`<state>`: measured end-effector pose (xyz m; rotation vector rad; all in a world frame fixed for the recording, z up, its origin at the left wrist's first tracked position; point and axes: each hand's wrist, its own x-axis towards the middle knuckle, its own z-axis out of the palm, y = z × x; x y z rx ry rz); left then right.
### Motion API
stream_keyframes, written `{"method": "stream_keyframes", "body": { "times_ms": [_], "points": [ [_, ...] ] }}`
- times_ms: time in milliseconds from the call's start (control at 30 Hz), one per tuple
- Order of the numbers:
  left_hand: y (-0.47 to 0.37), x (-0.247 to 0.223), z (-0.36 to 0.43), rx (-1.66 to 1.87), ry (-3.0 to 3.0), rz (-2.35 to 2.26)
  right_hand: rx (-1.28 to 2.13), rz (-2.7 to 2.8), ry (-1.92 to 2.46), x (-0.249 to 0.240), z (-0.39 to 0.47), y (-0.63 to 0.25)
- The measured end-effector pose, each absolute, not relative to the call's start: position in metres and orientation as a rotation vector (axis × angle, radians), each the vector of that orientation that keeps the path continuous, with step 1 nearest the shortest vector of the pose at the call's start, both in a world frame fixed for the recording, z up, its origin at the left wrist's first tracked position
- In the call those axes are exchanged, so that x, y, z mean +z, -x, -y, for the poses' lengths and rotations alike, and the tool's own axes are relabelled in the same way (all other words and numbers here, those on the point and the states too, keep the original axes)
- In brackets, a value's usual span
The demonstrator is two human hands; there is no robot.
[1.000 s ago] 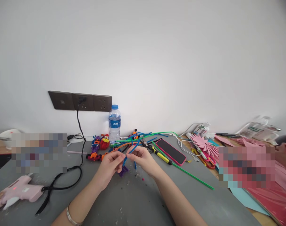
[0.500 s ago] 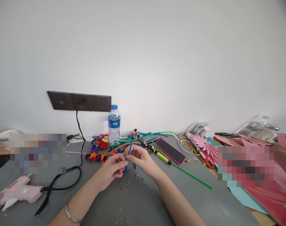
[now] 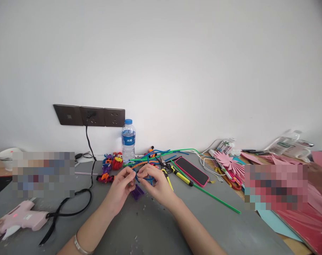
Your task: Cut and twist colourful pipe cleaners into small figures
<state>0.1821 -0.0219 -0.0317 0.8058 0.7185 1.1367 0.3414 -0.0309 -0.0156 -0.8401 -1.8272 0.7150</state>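
Observation:
Both hands pinch a blue pipe cleaner (image 3: pixel 149 179) over the middle of the grey table. My left hand (image 3: pixel 124 186) has its thumb and fingertips closed on one part of it. Close beside it, my right hand (image 3: pixel 157 182) grips another part, with bent lengths of blue showing by its fingers. A purple fuzzy piece (image 3: pixel 138 192) lies just below the fingertips. Behind the hands are yellow-and-black pliers (image 3: pixel 180 176), an orange pipe cleaner (image 3: pixel 142 163) and small fuzzy figures (image 3: pixel 117 161) in red, purple and orange. My fingers hide part of the blue piece.
A water bottle (image 3: pixel 128 141) stands by the wall. A phone (image 3: pixel 192 170) and a long green pipe cleaner (image 3: pixel 216 198) lie to the right. At left is a pink glue gun (image 3: pixel 27 216) with a black cord (image 3: pixel 90 194). Pink folded paper (image 3: pixel 230 163) covers the right side, near another person's arm.
My fingertips have moved closer together and slightly left. The blue pipe cleaner, upright before, is now bent lower among my fingers. The purple piece shows more plainly beneath them.

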Motion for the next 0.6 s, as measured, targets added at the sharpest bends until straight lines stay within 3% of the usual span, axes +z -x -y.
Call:
{"method": "stream_keyframes", "body": {
  "times_ms": [200, 467, 600],
  "points": [
    [-0.184, -0.033, 0.021, 1.184, -0.725, -0.726, 0.71, 1.805, 0.958, -0.028, 0.032, -0.333],
    [-0.18, -0.032, 0.023, 1.107, -1.018, -0.823, 1.309, 1.333, 0.812, -0.017, 0.029, -0.337],
    [-0.173, -0.032, 0.018, 1.195, -1.279, -0.915, 1.417, 1.273, 0.814, -0.013, 0.027, -0.34]
  ]
}}
